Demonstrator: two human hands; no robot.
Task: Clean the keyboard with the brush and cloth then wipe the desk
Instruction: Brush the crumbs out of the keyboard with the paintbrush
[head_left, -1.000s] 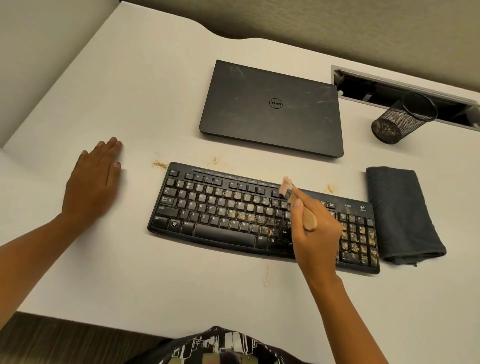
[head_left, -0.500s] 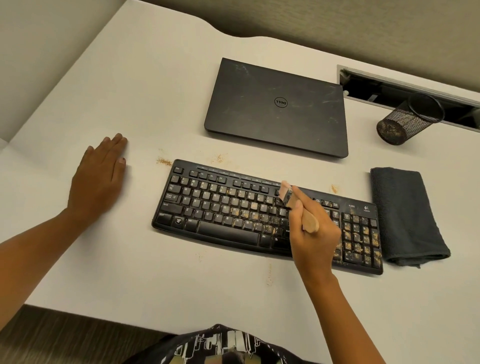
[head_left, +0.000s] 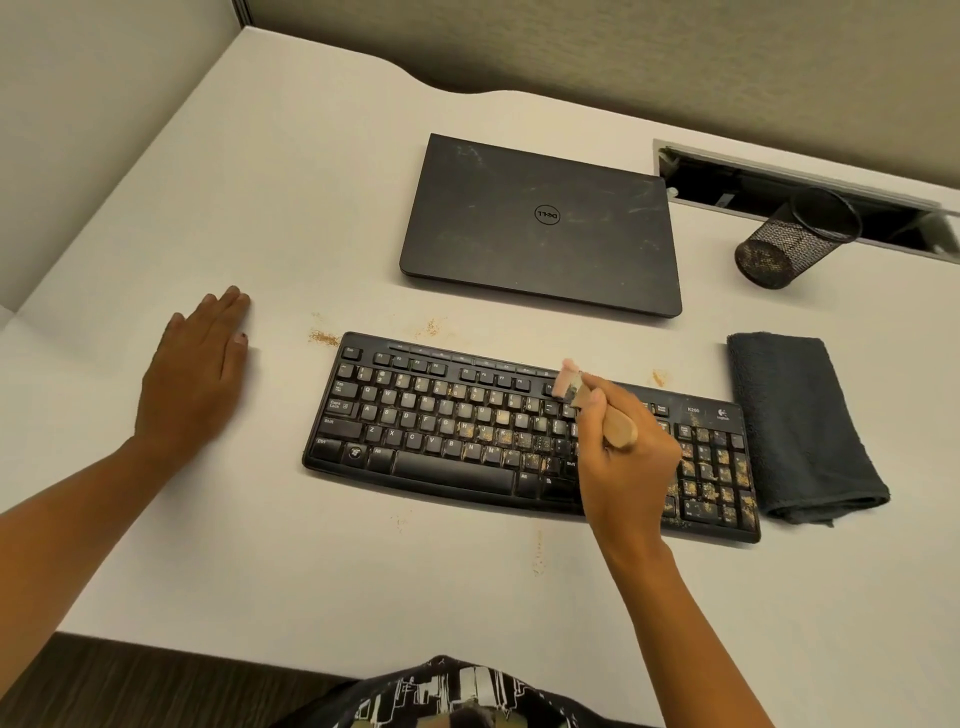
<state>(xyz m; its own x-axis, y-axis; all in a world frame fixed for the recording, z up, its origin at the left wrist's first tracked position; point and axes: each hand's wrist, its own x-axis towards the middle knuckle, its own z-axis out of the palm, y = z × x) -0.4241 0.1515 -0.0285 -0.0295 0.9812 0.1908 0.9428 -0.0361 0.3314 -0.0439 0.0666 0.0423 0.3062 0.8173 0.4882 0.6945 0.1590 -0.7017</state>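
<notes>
Black keyboard (head_left: 441, 431) lies at the centre of the frame on the white tabletop (head_left: 260, 545), its right half and number pad speckled with tan crumbs. The right hand (head_left: 628, 478) grasps the wooden-handled brush (head_left: 621, 428), bristles set on the upper key rows right of centre. The left hand (head_left: 195, 379) rests flat and released on the tabletop at left, well apart from the keyboard. The dark folded cloth (head_left: 800, 426) lies just beside the keyboard's right end. Risks noted: the keyboard is unbraced, so a firm stroke may slide it. Sweeping may drive crumbs down between keys. It may also scatter them toward the closed laptop (head_left: 540, 223) above, or onto the cloth, soiling it before use.
</notes>
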